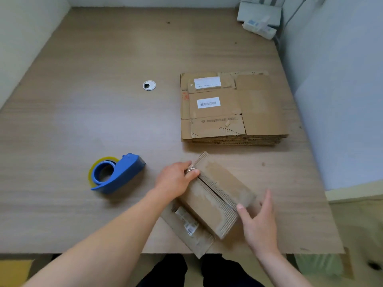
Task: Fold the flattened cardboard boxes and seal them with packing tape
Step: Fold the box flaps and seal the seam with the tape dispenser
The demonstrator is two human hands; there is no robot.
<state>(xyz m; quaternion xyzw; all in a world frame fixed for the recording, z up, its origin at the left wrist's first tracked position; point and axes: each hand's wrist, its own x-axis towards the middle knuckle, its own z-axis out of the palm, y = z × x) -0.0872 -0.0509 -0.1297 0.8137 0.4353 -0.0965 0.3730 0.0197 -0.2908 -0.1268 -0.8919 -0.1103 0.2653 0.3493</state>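
Cardboard box (pixel 215 195), flaps closed, sat at the table's (pixel 83 100) near edge; your left hand (pixel 176 180) gripped its far end, your right hand (pixel 260 221) lay open, thumb touching the near end. The blue tape dispenser (pixel 118 172) sat just left, the flattened boxes (pixel 232 108) stacked beyond.

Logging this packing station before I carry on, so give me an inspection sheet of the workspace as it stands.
Surface: wooden desk with a grommet hole.
Job's things: folded box, flaps closed, at the near edge; flattened boxes stacked behind it; tape dispenser to its left.
Clutter: white packets, far right corner.
Grips: left hand grips the far end of the folded box; right hand open, thumb on the near end.
Cables: apparently one grey lead, far right corner.
Surroundings: pale walls.
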